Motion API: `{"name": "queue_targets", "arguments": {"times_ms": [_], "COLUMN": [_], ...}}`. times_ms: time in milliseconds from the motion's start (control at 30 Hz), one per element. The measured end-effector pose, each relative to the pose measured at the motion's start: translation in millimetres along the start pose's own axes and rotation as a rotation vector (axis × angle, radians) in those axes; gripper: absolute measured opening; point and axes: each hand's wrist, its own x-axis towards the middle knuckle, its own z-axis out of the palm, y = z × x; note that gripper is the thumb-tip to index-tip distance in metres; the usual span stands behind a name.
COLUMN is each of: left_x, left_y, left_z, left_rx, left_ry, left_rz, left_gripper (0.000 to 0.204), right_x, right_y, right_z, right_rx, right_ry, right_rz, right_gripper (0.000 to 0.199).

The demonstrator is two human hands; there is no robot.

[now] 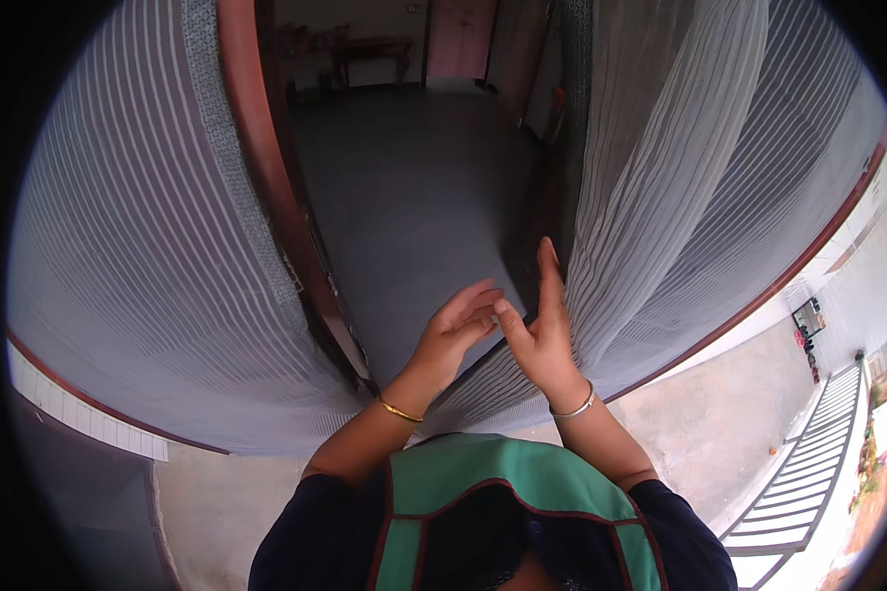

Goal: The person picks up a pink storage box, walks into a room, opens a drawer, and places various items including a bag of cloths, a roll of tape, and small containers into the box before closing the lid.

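Pale and pleated, a gathered curtain [650,197] hangs at one o'clock from a person's right hand [545,340], its long axis slanting from one o'clock down toward seven. Its near edge falls just beside the back of that hand; whether skin and cloth touch, one cannot tell. The right hand is plainly the nearer, with the left hand [456,323] set between nine and ten o'clock from it, farther from the folds.

The right hand's fingers stand straight and close together toward twelve o'clock, the thumb spread wide toward ten, with nothing visible in its grasp. The left hand's fingers curl loosely toward one or two o'clock, leaving a narrow gap above the thumb and no item showing there. Its fingertips and the right thumb come close in view; contact is unclear.

A gold-coloured bangle [400,412] circles the left wrist, a silver-coloured bangle [577,410] the right. Toward ten o'clock, a flatter striped curtain [143,158] hangs beside a reddish-brown door frame [241,108]. A dark grey floor [414,177] stretches toward twelve o'clock, where a pink door [460,39] stands. A metal railing [793,473] runs outside at four o'clock.
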Motion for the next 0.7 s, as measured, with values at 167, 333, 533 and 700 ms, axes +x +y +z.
{"name": "queue_targets", "arguments": {"times_ms": [167,333,533,700], "left_x": [69.3,133.9,215.4,314.1], "left_y": [-29.5,-65.6,-81.3,-84.5], "left_z": [57.2,84.3,55.6,-37.8], "left_rx": [-0.045,-0.101,-0.230,-0.275], "left_ry": [-0.098,-0.222,-0.291,-0.250], "left_rz": [-0.006,-0.072,-0.079,-0.048], "left_gripper": [0.051,0.053,0.056,0.062], "right_x": [19.4,36.2,65.9,156.1], "right_y": [54.7,66.8,134.1,247.7], "right_z": [-115.9,-239.1,-167.2,-98.4], "right_rx": [-0.254,-0.518,0.472,0.738], "right_ry": [0.319,0.946,0.467,0.419], "right_rz": [0.027,-0.101,0.118,0.278], "right_gripper": [0.068,0.050,0.048,0.053]}}
